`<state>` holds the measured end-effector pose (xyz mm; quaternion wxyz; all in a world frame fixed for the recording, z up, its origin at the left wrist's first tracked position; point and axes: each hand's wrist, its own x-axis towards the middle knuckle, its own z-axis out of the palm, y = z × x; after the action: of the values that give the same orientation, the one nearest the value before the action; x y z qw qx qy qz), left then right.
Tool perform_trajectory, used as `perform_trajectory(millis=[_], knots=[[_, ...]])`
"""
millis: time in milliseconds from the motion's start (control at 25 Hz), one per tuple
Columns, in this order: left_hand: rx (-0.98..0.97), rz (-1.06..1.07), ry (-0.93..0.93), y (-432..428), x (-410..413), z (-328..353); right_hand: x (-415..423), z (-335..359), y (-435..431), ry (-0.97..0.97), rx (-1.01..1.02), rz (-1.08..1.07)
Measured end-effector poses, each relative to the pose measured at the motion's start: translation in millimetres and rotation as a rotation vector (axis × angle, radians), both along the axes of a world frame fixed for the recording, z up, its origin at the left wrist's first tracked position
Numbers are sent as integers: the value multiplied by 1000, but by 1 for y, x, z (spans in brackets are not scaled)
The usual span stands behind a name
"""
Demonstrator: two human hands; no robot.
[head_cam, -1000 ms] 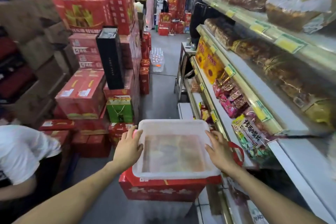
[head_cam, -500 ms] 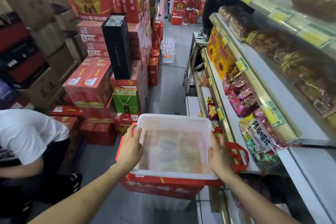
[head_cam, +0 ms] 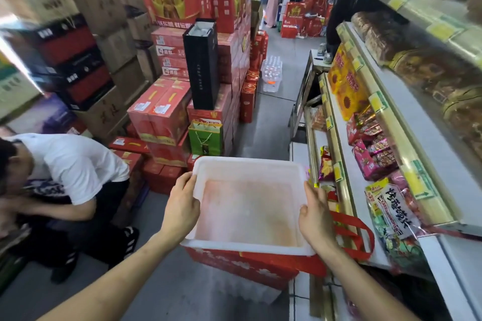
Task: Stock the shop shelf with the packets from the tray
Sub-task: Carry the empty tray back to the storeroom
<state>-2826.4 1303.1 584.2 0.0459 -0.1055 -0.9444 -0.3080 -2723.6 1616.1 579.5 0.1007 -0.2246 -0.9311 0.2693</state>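
A narrow shop aisle with a grey floor (head_cam: pixel 266 125) runs off toward 12 o'clock. From 10 to 11 o'clock rise stacks of red cartons (head_cam: pixel 161 112), with a tall black box (head_cam: pixel 200 65) upright on them and a green bag (head_cam: pixel 206 138) standing at their foot. A pack of bottled water (head_cam: pixel 272 73) sits on the floor near 12 o'clock. At 9 o'clock a person in a white T-shirt (head_cam: pixel 73 161) crouches, bent forward.

The shelf (head_cam: pixel 396 138) fills the side from 1 to 4 o'clock in several tiers. Packets (head_cam: pixel 370 161) lie on its middle tier. There are yellow ones farthest off, pink ones nearer, and a large clear one with bold lettering nearest, at 4 o'clock, hanging over the edge.

The tray (head_cam: pixel 247 163), white and translucent, is low in the middle at about 6 o'clock, just beside the lower tier of the shelf. Its floor shows a pale orange tint.

The left hand (head_cam: pixel 182 206) grips the tray's 9 o'clock rim, fingers curled about the edge. The right hand (head_cam: pixel 315 214) grips the 3 o'clock rim in the same way.

Under the tray is a red box (head_cam: pixel 234 260), with a red strap (head_cam: pixel 352 227) looping out at 4 o'clock. I cannot tell whether the tray rests on the box or is held just above it.
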Motion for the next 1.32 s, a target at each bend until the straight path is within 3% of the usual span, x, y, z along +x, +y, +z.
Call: perform_trajectory(millis=[280,640,920,1160,1320], knots=[[48,286,36,-95,27,52,-56,49,-82,52,20,257],[66,677,91,-297,130,108,-74,126,-298,134,63,669],[74,1042,125,-492,296,126,-13,161,-544,183,64,1052],[99,1483,199,-611,518,149,117,179,-771,205,37,1494],[89,1780,263,-638,656,167,222,198,-895,217,-25,1768]])
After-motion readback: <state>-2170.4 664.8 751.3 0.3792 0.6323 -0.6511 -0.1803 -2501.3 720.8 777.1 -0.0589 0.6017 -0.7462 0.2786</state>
